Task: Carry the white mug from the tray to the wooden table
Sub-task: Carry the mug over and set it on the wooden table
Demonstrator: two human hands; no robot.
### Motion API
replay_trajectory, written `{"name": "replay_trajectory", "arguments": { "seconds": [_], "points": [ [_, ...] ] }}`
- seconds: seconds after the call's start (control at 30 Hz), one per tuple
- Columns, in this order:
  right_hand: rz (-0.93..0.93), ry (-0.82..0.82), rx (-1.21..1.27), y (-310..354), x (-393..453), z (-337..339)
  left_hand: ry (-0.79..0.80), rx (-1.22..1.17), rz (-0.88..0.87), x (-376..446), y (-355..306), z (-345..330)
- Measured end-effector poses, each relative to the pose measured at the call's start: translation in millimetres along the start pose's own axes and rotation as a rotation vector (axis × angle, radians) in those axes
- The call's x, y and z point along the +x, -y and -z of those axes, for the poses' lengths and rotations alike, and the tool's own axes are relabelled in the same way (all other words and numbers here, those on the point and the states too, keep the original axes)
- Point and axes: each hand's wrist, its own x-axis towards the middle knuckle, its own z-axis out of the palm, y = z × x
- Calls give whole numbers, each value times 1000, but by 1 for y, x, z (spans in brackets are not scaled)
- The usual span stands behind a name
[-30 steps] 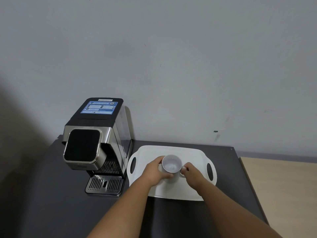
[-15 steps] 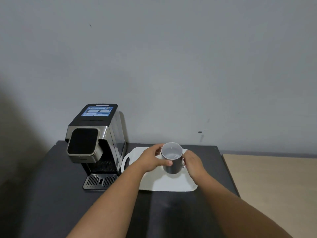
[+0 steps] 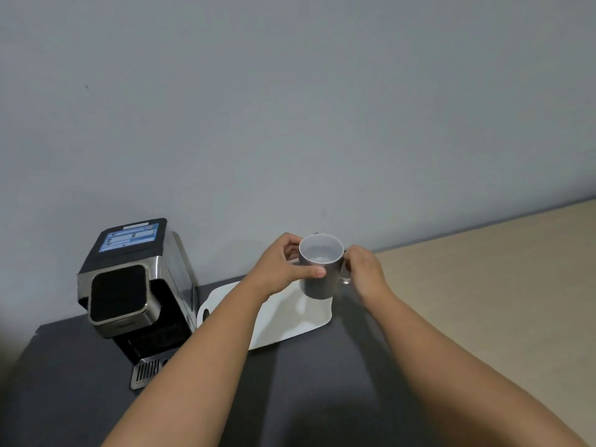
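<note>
The white mug (image 3: pixel 319 285) hangs upright in the air above the right end of the white tray (image 3: pixel 290 321). My left hand (image 3: pixel 279 272) wraps its left side, thumb across the front. My right hand (image 3: pixel 366 272) grips the handle on the mug's right side. The tray lies on the dark countertop (image 3: pixel 306 382), partly hidden by my left forearm. The wooden table (image 3: pixel 483 285) begins just right of the mug and stretches to the right edge of view.
A black and steel coffee machine (image 3: pixel 132 285) stands on the dark countertop left of the tray, its drip grille at the front. A grey wall rises behind everything.
The mug has risen off the tray and shifted right, toward the wooden table, with both hands still on it. The view has tilted and swung right.
</note>
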Motion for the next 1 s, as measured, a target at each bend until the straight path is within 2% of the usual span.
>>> {"name": "replay_trajectory", "arguments": {
  "seconds": [0.33, 0.6, 0.77, 1.0],
  "points": [
    [-121, -360, 232, 24, -86, 104, 234, -82, -173, -24, -58, -92],
    [-164, -628, 223, 21, -174, 211, 508, -161, -285, -74, -110, -209],
    [-202, -775, 121, 11, -248, 278, 678, -193, -313, -130, -140, -285],
    [-218, -955, 211, -3, -364, 352, 861, -238, -342, -223, -171, -379]
  ]
}}
